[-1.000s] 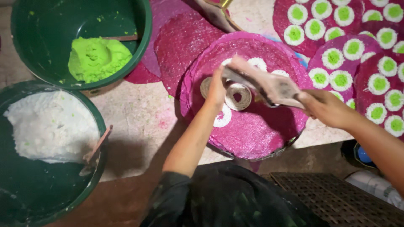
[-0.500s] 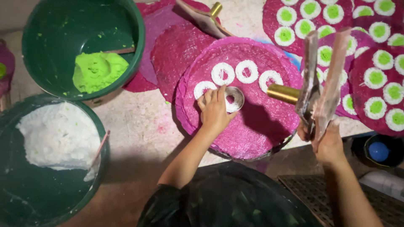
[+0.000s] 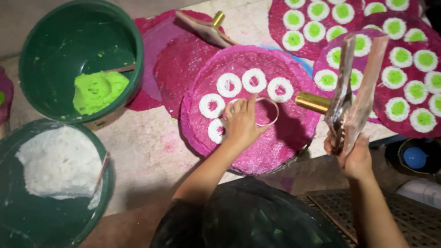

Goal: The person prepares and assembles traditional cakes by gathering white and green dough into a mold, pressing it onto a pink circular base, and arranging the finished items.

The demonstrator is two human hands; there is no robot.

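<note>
My left hand (image 3: pixel 241 124) rests on a round magenta disc (image 3: pixel 275 147) and holds a thin metal ring (image 3: pixel 271 112) flat against it. Several white paste rings (image 3: pixel 254 81) curve along the disc's upper left part. My right hand (image 3: pixel 350 154) grips the lower end of a hinged two-armed press tool with a brass nozzle (image 3: pixel 313 102), held upright just right of the disc.
A green bowl with bright green paste (image 3: pixel 98 91) sits upper left, a green bowl of white paste (image 3: pixel 55 167) lower left. More magenta discs with white-and-green dots (image 3: pixel 404 73) lie at the right. Another press tool (image 3: pixel 206 28) lies at the top. A metal grate (image 3: pixel 413 220) is lower right.
My right hand has lifted the press tool off the disc and swung it upright to the right. My left hand has shifted the metal ring along the disc, uncovering more white rings.
</note>
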